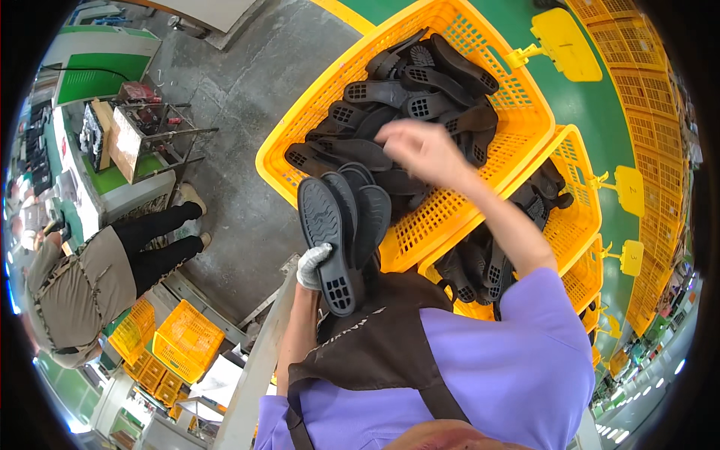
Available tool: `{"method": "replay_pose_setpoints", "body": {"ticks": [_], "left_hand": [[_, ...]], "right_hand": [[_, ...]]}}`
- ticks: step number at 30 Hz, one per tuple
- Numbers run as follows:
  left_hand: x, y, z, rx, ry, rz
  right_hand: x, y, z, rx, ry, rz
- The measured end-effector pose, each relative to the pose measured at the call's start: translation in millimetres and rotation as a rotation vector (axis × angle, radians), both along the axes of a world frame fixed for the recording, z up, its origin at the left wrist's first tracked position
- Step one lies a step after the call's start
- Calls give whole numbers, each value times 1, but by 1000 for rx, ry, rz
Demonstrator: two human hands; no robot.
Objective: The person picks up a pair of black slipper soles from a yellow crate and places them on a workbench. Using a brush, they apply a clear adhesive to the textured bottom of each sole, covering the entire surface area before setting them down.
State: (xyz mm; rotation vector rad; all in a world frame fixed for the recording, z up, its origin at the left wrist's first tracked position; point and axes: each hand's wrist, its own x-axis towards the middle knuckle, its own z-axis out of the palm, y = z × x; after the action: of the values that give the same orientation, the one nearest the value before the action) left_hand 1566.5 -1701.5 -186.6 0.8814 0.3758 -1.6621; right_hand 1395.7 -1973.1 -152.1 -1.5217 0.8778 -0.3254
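Observation:
My left hand (pixel 313 266), in a pale glove, grips several black shoe soles (pixel 328 229) fanned out in a stack. The front sole shows its ridged tread and, at the heel end, a grid of square holes. My bare right hand (pixel 424 150) hovers over a yellow plastic basket (pixel 517 97) full of loose black soles (pixel 375 93). Its fingers are blurred and partly turned from view, so I cannot make out whether they hold anything. The held stack is just off the basket's near left corner.
More yellow baskets (pixel 574 217) with soles stand to the right, with yellow tags (pixel 566 45) clipped on. Stacked yellow crates (pixel 637 82) line the far right. At left, a person (pixel 90 281) works by a machine (pixel 105 64). Further yellow baskets (pixel 187 341) sit lower left.

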Motion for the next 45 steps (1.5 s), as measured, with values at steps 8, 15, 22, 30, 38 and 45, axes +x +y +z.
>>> {"method": "replay_pose_setpoints", "body": {"ticks": [8,15,22,30,38,45], "left_hand": [[-1,25,-9,150,-6,84],[-9,28,10,287,-74,137],[0,30,-2,257,-54,192],[9,24,-6,134,-269,199],[2,42,25,-3,-626,412],[-39,146,52,120,-949,657]], "right_hand": [[-70,-218,-193,-565,1090,-12],[-48,-227,-205,-529,1384,59],[-58,-223,-190,-582,1291,78],[-33,-136,-37,236,329,-133],[82,99,71,397,139,454],[138,234,95,-430,272,1234]]}}
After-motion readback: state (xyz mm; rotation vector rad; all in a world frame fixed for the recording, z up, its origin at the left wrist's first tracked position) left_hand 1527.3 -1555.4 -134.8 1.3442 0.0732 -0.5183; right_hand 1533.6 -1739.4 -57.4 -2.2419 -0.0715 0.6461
